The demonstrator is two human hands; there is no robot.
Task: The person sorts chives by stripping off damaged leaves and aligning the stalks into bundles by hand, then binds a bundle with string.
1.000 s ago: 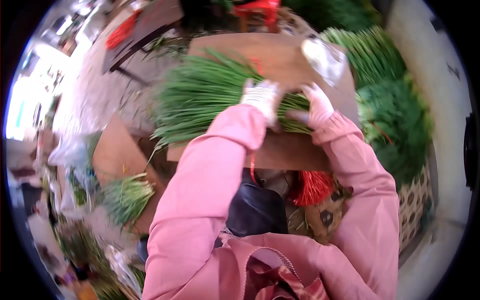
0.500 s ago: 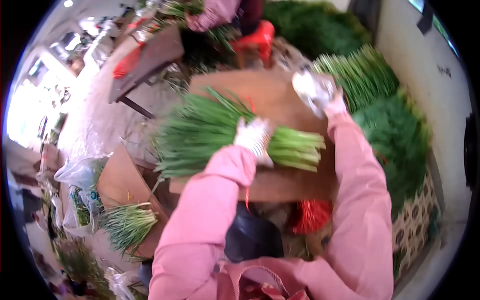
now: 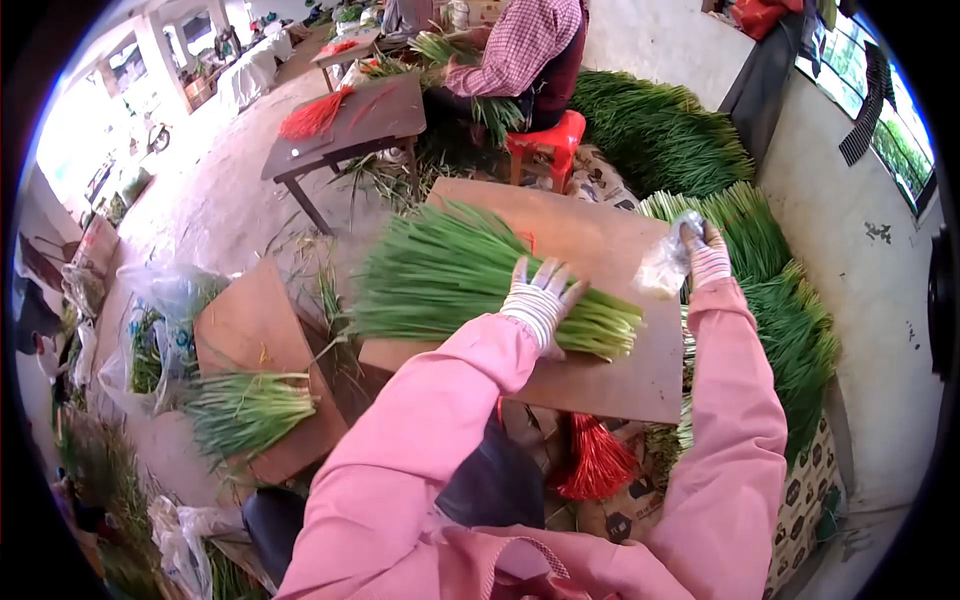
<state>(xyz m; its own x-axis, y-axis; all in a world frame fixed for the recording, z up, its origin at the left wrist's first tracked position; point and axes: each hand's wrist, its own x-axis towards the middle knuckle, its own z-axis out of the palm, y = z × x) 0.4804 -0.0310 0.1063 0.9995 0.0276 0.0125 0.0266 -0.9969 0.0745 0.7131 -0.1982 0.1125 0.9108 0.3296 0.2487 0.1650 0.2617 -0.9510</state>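
A thick bunch of green chives (image 3: pixel 440 275) lies across the brown board table, pale cut ends to the right. My left hand (image 3: pixel 540 300), in a striped white glove, rests on the bunch near its pale end with fingers spread. At the table's right side, my right hand (image 3: pixel 705 252), also gloved, is closed around the top of a crumpled clear plastic bag (image 3: pixel 662 268). The bag hangs above the board (image 3: pixel 640 385), with something pale inside that I cannot make out. Red ties (image 3: pixel 527 240) show behind the bunch.
Red strips (image 3: pixel 597 462) hang below the front edge. A smaller board (image 3: pixel 245 330) at left holds another bunch (image 3: pixel 250 408). Stacked greens (image 3: pixel 790 330) line the right wall. Ahead, a person (image 3: pixel 530 50) sits on a red stool (image 3: pixel 548 145) beside a table (image 3: pixel 385 120).
My view has tilted up, showing more of the room. My left hand stays on the bunch, its fingers now more spread. The right hand still holds the plastic bag, now hanging lower beside it.
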